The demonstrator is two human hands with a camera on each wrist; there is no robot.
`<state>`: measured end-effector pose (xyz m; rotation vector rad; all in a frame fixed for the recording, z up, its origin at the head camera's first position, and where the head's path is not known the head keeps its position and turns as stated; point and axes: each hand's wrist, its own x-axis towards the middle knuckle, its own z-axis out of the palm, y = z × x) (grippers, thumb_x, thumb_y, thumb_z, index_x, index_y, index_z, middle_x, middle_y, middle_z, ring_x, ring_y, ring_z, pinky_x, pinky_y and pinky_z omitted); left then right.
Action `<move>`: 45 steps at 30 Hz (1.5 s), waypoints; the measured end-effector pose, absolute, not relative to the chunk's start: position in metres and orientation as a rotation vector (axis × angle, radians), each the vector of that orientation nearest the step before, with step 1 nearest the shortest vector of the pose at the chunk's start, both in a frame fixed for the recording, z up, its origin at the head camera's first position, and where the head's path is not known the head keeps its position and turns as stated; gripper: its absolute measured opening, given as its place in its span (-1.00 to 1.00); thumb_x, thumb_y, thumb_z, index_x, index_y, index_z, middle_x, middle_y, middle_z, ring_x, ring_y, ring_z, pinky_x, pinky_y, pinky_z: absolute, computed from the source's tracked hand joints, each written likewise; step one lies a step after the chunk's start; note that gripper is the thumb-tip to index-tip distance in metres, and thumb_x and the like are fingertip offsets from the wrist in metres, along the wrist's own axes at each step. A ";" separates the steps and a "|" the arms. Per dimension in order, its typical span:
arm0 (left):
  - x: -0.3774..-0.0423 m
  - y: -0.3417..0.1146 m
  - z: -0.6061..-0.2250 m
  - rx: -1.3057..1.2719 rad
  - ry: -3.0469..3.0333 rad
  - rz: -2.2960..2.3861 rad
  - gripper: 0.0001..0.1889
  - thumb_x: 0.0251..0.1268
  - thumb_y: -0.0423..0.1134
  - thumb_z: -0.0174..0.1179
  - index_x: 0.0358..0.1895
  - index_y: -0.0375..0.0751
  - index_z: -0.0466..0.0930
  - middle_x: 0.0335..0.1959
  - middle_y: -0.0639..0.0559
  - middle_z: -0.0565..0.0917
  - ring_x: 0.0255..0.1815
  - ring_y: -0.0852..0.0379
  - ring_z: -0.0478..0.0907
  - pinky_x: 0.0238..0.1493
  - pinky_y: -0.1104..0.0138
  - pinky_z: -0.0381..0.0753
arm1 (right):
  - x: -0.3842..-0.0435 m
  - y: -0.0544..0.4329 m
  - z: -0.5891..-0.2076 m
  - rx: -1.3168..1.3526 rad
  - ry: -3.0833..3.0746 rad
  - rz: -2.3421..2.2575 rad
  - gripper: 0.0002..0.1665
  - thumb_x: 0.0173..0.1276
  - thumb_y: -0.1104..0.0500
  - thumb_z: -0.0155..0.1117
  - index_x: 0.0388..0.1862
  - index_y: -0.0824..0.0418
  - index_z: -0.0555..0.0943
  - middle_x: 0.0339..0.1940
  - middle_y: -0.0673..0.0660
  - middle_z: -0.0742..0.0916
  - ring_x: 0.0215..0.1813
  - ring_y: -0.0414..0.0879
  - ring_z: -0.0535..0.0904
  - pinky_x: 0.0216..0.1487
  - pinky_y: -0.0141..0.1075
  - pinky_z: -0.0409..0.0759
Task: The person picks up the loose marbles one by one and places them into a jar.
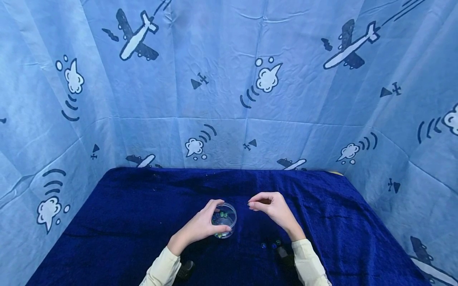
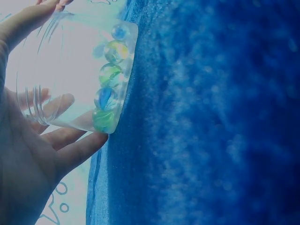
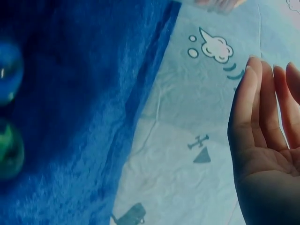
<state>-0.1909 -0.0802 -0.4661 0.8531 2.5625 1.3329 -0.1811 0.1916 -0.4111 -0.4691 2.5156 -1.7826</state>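
My left hand (image 1: 200, 225) holds a clear round plastic jar (image 1: 234, 217) above the dark blue cloth, thumb on the near side and fingers round the far side. Inside, several glass marbles (image 2: 110, 75) with blue, green and yellow swirls lie along the jar's bottom. To the right of the jar, my right hand (image 1: 274, 205) is raised with thumb and index fingertips brought together, pinching a small marble mostly hidden by them. In the right wrist view its other fingers (image 3: 267, 108) extend upward. Loose marbles (image 1: 274, 246) lie on the cloth below the right hand.
Dark blue velvety cloth (image 1: 118, 222) covers the table. Light blue curtains (image 1: 222, 99) printed with planes and clouds stand behind it and at both sides. A small dark device (image 1: 186, 269) shows under the left wrist, and another (image 1: 284, 254) by the right wrist.
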 end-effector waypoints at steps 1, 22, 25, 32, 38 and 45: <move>-0.191 -0.080 -0.466 0.855 2.562 1.332 -0.10 0.22 0.15 0.45 0.49 -0.27 0.29 0.35 -0.15 0.46 0.33 -0.15 0.53 0.28 -0.09 0.52 | -0.181 0.194 -0.411 -0.469 2.506 -1.779 -0.82 0.40 0.26 0.42 -0.15 0.39 0.77 -0.15 0.43 0.77 -0.18 -0.08 0.77 -0.05 -0.26 0.72; -0.191 -0.081 -0.466 0.849 2.533 1.326 -0.08 0.22 0.21 0.43 0.53 -0.20 0.27 0.40 -0.10 0.43 0.37 -0.10 0.49 0.29 -0.08 0.52 | -0.183 0.252 -0.420 -0.580 2.211 -1.470 -0.82 0.37 0.36 0.38 -0.13 0.49 0.72 -0.15 0.33 0.79 -0.13 -0.01 0.77 -0.05 -0.29 0.70; -0.191 -0.081 -0.466 0.839 2.526 1.326 -0.07 0.23 0.21 0.42 0.54 -0.20 0.26 0.42 -0.10 0.41 0.39 -0.11 0.48 0.30 -0.09 0.51 | -0.181 0.263 -0.421 -0.593 2.156 -1.457 -0.80 0.36 0.37 0.38 -0.11 0.51 0.71 -0.15 0.36 0.79 -0.13 -0.01 0.78 -0.05 -0.28 0.71; -0.190 -0.081 -0.465 0.831 2.531 1.324 -0.07 0.22 0.18 0.44 0.53 -0.21 0.27 0.43 -0.12 0.41 0.39 -0.13 0.48 0.31 -0.08 0.49 | -0.179 0.284 -0.428 -0.604 2.077 -1.454 -0.78 0.31 0.40 0.37 -0.11 0.55 0.71 -0.15 0.35 0.80 -0.11 0.00 0.78 -0.04 -0.27 0.71; -0.190 -0.081 -0.466 0.823 2.536 1.328 -0.08 0.22 0.17 0.44 0.54 -0.20 0.26 0.42 -0.12 0.41 0.38 -0.11 0.49 0.32 -0.08 0.49 | -0.180 0.293 -0.435 -0.618 1.965 -1.467 -0.74 0.28 0.44 0.37 -0.09 0.62 0.67 -0.14 0.34 0.80 -0.08 -0.02 0.78 -0.04 -0.26 0.73; -0.189 -0.081 -0.465 0.831 2.536 1.335 -0.09 0.23 0.16 0.44 0.53 -0.21 0.27 0.40 -0.11 0.43 0.37 -0.13 0.50 0.30 -0.09 0.51 | -0.181 0.295 -0.441 -0.651 1.824 -1.461 -0.66 0.24 0.50 0.34 -0.03 0.71 0.60 -0.06 0.45 0.76 -0.04 -0.06 0.77 -0.03 -0.26 0.72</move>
